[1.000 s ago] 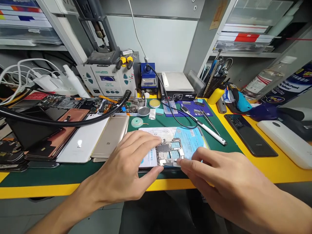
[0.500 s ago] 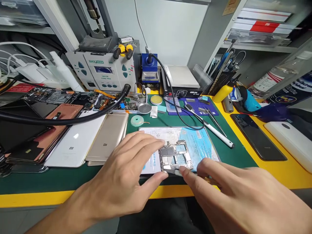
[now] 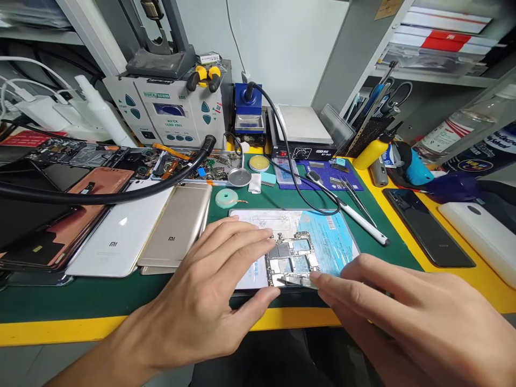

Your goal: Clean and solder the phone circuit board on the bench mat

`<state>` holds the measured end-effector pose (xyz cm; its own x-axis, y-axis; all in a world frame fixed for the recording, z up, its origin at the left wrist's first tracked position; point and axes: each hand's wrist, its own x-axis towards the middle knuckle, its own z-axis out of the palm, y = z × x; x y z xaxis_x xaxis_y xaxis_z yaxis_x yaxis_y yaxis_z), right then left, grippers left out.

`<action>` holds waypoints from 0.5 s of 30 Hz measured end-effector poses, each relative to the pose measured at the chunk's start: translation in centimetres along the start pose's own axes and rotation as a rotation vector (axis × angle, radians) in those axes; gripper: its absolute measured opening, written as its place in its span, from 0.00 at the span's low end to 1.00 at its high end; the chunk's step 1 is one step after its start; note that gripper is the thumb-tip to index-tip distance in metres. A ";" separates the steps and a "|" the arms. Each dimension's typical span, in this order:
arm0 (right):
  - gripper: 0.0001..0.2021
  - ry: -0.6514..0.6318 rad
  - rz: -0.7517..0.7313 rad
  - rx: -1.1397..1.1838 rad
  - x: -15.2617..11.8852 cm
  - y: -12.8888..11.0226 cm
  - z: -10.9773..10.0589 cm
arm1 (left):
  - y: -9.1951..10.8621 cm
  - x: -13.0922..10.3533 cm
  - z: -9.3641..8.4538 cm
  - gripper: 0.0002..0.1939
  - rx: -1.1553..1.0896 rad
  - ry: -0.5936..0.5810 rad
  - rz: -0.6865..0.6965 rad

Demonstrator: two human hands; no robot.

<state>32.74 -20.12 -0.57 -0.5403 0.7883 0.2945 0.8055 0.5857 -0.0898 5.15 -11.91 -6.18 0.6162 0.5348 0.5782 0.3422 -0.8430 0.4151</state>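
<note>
A phone circuit board [image 3: 284,250] lies on a white and blue plastic-covered pad [image 3: 328,236]. My left hand [image 3: 217,279] steadies it at its left side, fingertips by the top edge and thumb by the bottom edge. In my right hand [image 3: 387,306] is a slim craft knife [image 3: 298,281], pinched close to its metal blade. The blade lies low over the board's bottom edge, its tip pointing left toward my left thumb. My fingers cover most of the knife's handle.
Gold [image 3: 173,228] and white phone backs [image 3: 116,236] lie at left, below a thick black hose [image 3: 161,191] from a hot air station [image 3: 169,115]. A soldering iron [image 3: 358,217] and tweezers [image 3: 357,199] rest behind the pad. A dark phone [image 3: 427,228] lies at right.
My right hand and the knife have shifted slightly right, and the blade tip now sits farther in from the board's left corner. My left hand stays nearly in place. The view has shifted slightly.
</note>
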 end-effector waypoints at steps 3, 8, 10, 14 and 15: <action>0.09 0.014 -0.031 -0.035 0.6 -0.5 -0.1 | 0.0 0.0 0.0 0.21 -0.001 0.003 0.002; 0.13 -0.011 -0.050 -0.092 1.7 -1.0 -0.5 | 0.1 -0.2 -0.1 0.21 -0.010 0.008 0.001; 0.14 -0.029 -0.052 -0.125 1.8 -1.2 -0.7 | 0.1 -0.2 0.0 0.21 -0.012 0.009 0.000; 0.15 -0.054 -0.039 -0.167 1.7 -1.4 -1.0 | 0.0 -0.1 0.1 0.22 -0.013 0.014 -0.002; 0.16 -0.043 -0.042 -0.158 1.7 -1.4 -0.9 | 0.0 -0.1 0.1 0.22 -0.014 0.014 -0.002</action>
<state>30.92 -19.73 0.93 -0.5818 0.7729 0.2533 0.8082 0.5843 0.0732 5.15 -11.98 -6.29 0.6054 0.5377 0.5868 0.3338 -0.8409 0.4261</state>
